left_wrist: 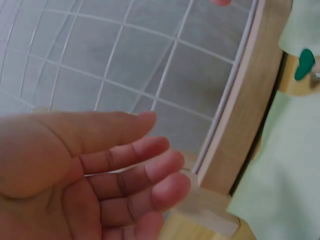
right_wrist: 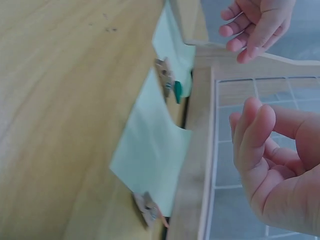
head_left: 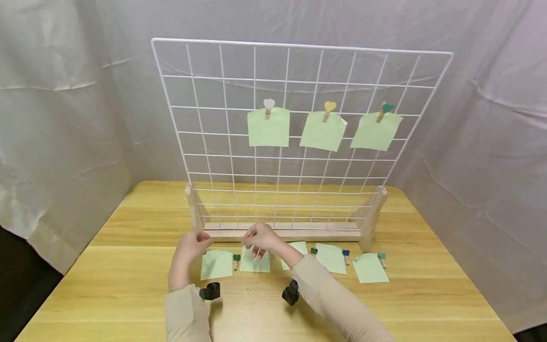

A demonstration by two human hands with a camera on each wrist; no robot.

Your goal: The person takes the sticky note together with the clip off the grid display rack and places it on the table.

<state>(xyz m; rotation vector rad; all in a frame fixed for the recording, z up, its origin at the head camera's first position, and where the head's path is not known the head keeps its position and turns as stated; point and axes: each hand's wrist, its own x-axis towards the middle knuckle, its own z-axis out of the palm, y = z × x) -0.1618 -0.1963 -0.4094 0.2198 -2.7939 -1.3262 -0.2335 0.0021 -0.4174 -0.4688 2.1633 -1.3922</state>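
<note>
My left hand (head_left: pixel 191 249) hovers just above and left of the leftmost green paper note (head_left: pixel 216 266). Its fingers are relaxed and bent, with nothing held, as the left wrist view shows. My right hand (head_left: pixel 261 237) is over the second note (head_left: pixel 253 265), partly covering it. In the right wrist view its thumb and fingers are loosely curled, and no object shows between them. Between these two notes lies a small wooden clothespin (head_left: pixel 237 262) with a green heart. Another clothespin (right_wrist: pixel 146 207) lies by the second note's edge in the right wrist view.
Behind the hands stands a white wire grid (head_left: pixel 256 156) in a wooden base (head_left: pixel 282 234). Three green notes hang on it from heart clothespins: white (head_left: pixel 268 104), yellow (head_left: pixel 329 107) and green (head_left: pixel 386 108). More notes (head_left: pixel 371 269) and clothespins (head_left: pixel 346 256) lie rightward along the table.
</note>
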